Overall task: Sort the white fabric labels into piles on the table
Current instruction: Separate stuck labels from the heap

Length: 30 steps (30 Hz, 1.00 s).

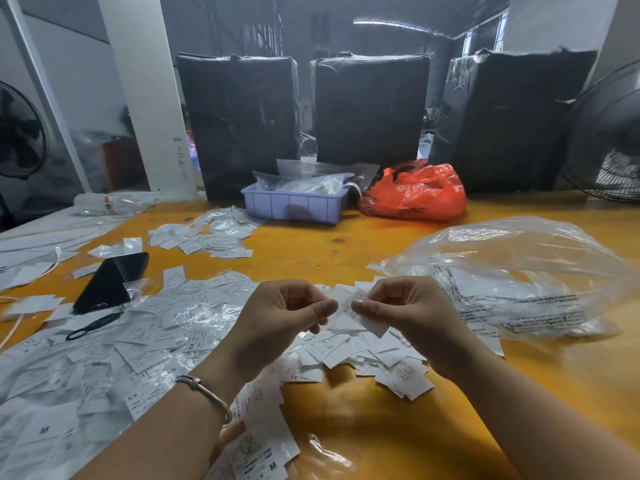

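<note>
- Pinching one small white fabric label [360, 315] between right hand [408, 317] and left hand [280, 317], fingers clamped on its edges, above the table's near middle.
- Leaving a large unsorted heap of white labels [104, 348] along the near left edge.
- Showing a smaller pile [207, 233] toward the far left of the orange wooden table [346, 427]; judging sorting far from finished.

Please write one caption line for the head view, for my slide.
Both hands, left hand and right hand, pinch one white label above a label pile.
</note>
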Motion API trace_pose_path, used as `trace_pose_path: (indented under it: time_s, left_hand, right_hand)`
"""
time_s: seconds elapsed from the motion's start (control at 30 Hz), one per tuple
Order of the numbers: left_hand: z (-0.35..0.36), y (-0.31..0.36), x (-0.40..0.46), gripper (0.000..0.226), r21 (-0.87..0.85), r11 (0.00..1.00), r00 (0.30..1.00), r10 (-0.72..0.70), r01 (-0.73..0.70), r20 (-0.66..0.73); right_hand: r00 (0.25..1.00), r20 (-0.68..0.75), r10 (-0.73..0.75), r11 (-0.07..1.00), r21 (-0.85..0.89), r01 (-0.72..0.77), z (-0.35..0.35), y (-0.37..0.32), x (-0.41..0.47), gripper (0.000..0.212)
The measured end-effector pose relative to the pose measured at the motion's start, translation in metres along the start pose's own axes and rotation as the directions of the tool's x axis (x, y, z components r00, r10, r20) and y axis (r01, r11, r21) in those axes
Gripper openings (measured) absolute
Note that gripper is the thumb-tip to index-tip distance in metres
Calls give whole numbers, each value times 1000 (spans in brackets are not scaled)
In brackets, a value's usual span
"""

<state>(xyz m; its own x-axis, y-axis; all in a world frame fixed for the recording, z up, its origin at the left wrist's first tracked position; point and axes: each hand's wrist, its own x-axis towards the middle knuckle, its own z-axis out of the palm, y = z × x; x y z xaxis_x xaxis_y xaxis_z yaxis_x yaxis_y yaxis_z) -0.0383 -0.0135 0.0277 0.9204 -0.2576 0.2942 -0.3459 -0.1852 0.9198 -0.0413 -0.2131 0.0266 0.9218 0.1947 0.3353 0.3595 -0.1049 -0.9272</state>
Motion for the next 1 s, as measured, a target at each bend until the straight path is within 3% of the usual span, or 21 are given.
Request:
trace_pose_path:
  time_s: [0.27,0.33,0.4,0.47,0.57,0.7,0.77,0.87,1.0]
  left_hand:
    - [0,1,0,20,40,999,997,-19,16,78]
    - [-1,-1,-1,2,151,988,992,-46,28,120]
    - [0,-5,-2,21,337,941,993,-21,-20,118]
    - [1,-7,-3,32,422,901,990,45,-99,134]
    - [4,-6,-2,24,464,861,975,145,-207,167]
    - [6,-6,-1,8,463,853,969,183,-240,166]
    - [4,-5,0,5,365,912,981,149,-186,128]
    - [2,-4,1,2,166,982,995,88,-94,42]
    - [-1,-2,-1,13,83,994,998,65,-66,16]
  right_hand:
    - [999,32,7,998,-63,-5,2,-1,0,16]
    - [999,29,-25,960,-278,32,0,-1,1,13]
    - [992,65,-105,800,-587,123,-3,-1,2,12]
    - [971,163,-175,652,-720,239,-3,-3,1,12]
    - [938,244,-244,617,-708,345,1,-8,-2,10]
    - [932,181,-313,737,-573,359,5,-16,-5,14]
    - [947,107,-304,804,-503,315,2,-17,-6,22]
    - [954,-89,-286,894,-384,232,-3,-17,-5,17]
    - [927,-234,-293,936,-268,228,-7,-19,-5,46]
